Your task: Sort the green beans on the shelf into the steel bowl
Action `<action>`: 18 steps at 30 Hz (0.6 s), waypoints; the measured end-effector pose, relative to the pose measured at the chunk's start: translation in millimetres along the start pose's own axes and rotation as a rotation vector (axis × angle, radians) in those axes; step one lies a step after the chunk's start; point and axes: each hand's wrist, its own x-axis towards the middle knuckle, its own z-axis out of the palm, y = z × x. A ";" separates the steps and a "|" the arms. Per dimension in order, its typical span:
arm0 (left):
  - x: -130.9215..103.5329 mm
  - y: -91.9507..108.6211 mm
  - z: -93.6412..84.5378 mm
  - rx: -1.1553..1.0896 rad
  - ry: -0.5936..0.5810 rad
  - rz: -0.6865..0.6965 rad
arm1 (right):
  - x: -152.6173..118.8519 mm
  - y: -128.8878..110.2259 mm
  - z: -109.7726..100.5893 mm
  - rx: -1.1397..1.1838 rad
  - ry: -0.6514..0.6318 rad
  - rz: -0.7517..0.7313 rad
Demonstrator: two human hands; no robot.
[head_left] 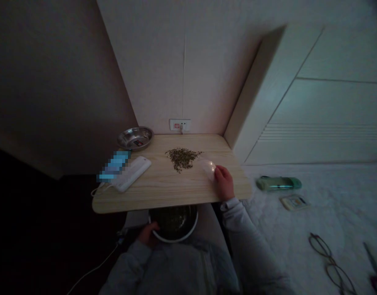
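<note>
My right hand (224,180) is closed on a clear, shiny piece of plastic (209,168) above the right part of the wooden table; its exact kind is hard to make out. Just left of the plastic lies a loose heap of small dark greenish-brown grains (182,158). Below the table's front edge, a dark bowl with a white rim (176,240) rests on my lap. My left hand (149,233) grips the left side of this rim, with the thumb over the edge. The bowl's inside is dark, and its contents are unclear.
On the light wooden table (164,192), a steel bowl (135,138) stands back left, near a phone (114,164) and a white power bank (133,174) with a cable. On the bed at right lie a green case (279,183), a small packet (294,202), glasses (330,259) and scissors (374,262).
</note>
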 end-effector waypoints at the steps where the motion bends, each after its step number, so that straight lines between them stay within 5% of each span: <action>1: -3.8 -0.1 -1.8 0.018 -0.024 0.016 | -0.6 0.7 -1.0 0.003 0.006 -0.010; 13: -41.4 -12.7 -30.1 0.177 -0.152 0.113 | -12.4 1.3 -1.3 -0.032 0.038 -0.094; 18: -48.2 -20.0 -34.9 0.157 -0.120 0.105 | -11.1 2.8 -0.7 -0.045 0.046 -0.102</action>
